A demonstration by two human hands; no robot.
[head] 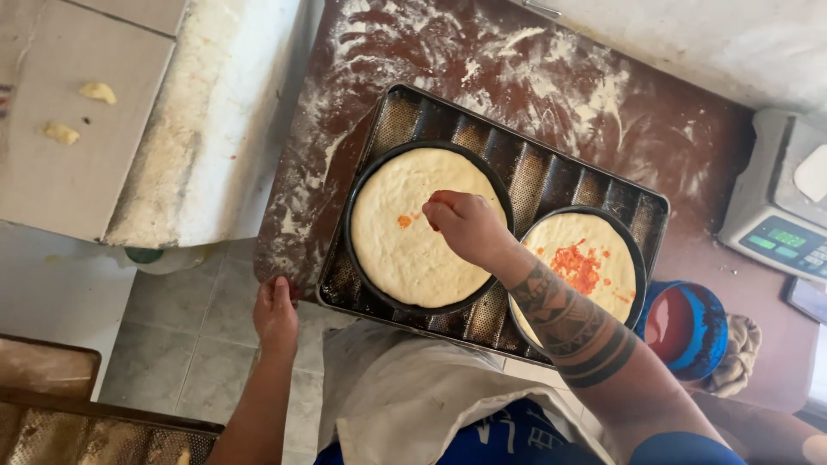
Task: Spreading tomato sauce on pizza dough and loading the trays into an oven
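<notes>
Your right hand (465, 226) hovers over the pale round dough (413, 228), fingers pinched together, tips red; whether they hold anything, can't tell. Under it the dough sits smooth in a dark round pan (357, 202), with small orange-red specks just left of your fingertips. Your left hand (276, 312) grips the floury table edge (284, 258), fingers curled. Both pans rest on a ridged perforated metal tray (534, 176). Right of your forearm, a second dough (594, 258) carries chunky red sauce.
</notes>
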